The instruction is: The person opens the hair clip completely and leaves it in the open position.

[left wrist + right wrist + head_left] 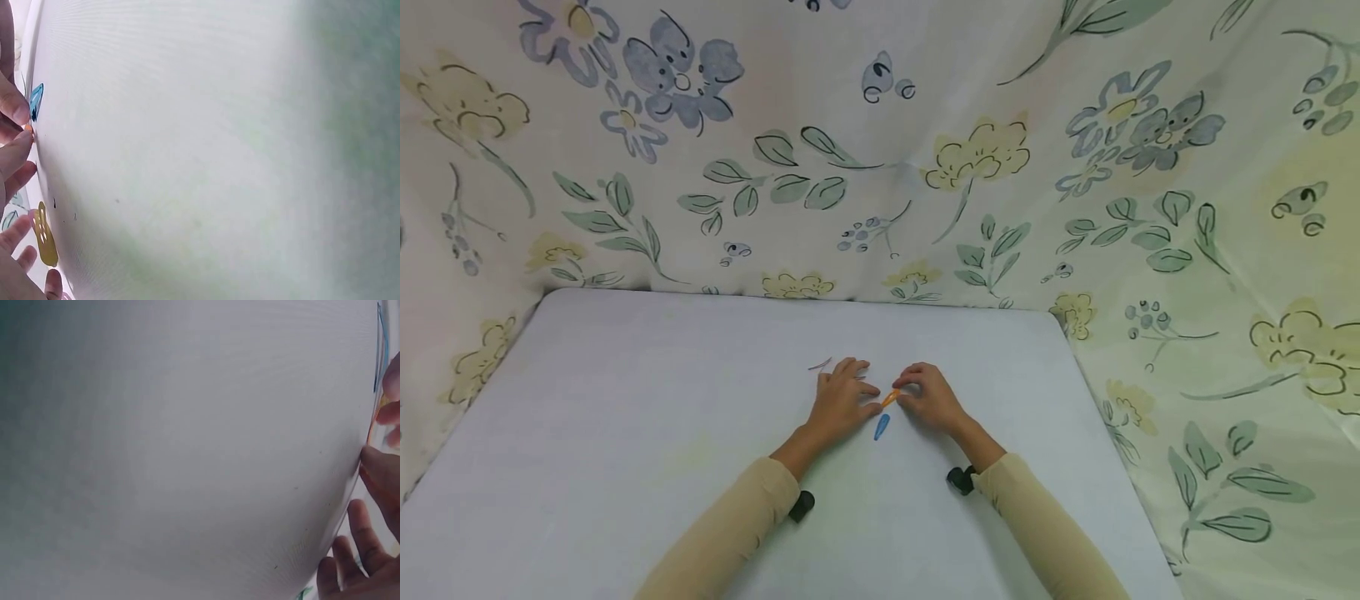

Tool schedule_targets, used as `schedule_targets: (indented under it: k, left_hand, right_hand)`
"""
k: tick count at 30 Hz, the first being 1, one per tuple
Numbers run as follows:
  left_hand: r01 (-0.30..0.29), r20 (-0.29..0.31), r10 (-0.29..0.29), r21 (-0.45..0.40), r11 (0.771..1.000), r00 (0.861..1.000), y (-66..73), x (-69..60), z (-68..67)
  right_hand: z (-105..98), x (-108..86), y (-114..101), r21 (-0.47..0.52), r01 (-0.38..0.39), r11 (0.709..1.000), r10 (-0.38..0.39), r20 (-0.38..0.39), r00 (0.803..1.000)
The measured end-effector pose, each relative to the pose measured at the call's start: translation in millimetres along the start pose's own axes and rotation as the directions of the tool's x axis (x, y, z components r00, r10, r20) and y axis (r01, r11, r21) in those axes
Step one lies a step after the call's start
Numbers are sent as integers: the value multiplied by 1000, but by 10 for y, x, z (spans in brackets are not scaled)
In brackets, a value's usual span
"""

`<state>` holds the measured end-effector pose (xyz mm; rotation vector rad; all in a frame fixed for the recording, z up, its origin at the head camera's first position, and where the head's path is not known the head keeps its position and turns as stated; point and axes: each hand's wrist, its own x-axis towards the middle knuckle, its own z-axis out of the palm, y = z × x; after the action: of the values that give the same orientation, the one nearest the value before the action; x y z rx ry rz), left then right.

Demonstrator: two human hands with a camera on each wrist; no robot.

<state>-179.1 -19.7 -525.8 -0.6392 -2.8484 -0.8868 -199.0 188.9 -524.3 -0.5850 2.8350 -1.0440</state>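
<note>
An orange snap hair clip [891, 398] lies slanted between my two hands, low over the white tabletop. My left hand [842, 400] pinches its near left end with the thumb and forefinger, the other fingers spread. At the far right end, my right hand [929, 398] grips it between thumb and forefinger. Just below it, a blue hair clip [882, 427] rests on the table, touched by neither hand. The left wrist view shows a yellow slotted hair clip [44, 234] beside my left fingers. Fingers cover much of the orange clip [29, 129] there.
A white table [625, 400] spreads around the hands. Thin dark lines [820, 365] show beyond my left hand; what they are I cannot tell. Flowered cloth [880, 208] hangs behind the table and along its sides. Dark wrist devices [802, 505] stick out by both sleeves.
</note>
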Motion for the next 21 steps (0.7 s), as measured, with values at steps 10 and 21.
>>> schedule_targets:
  k: [10,21]
  left_hand:
    - [25,0,-25,-18,1000,1000,6,14,25]
    - [5,-20,-7,-64,998,1000,31,6,12]
  right_hand:
    - [1,-3,-83,1,-53,999,53,-35,998]
    - [21,4,-38,11,-36,999,37,-28,999]
